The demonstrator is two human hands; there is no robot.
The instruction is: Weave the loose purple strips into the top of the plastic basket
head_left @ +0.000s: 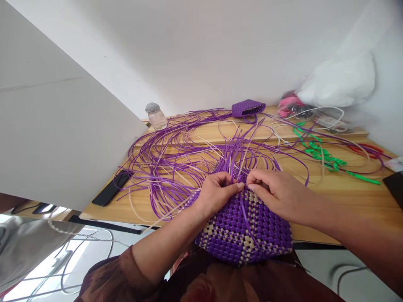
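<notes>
Closest to the camera, your sheer brown sleeve [108, 274] crosses the lower edge of view, below the purple-and-cream woven basket [229, 218] that leans between your lap and the desk edge. Your left hand [217, 193] grips the basket's upper edge, thumb pressed on the weave in front and fingers curled behind it. Your right hand [277, 193] is just beside it, thumb and forefinger pinched together at the same edge; whether a strand sits between them is too small to tell. The near wall looks finished, its checked bands tight and even, with one loose purple strand [246, 218] hanging down its face. Much seems left: a thick spread of unwoven purple strands [154, 184] rises from the far side and fans left across the wooden desk [362, 209], with cream strands [209, 144] among them. I judge the body largely made and the rim far from closed off. Farther out, a small purple woven pouch [248, 107] stands by the wall, a lidded bottle [156, 116] to its left, and a green strip [324, 156] lies coiled at right.
</notes>
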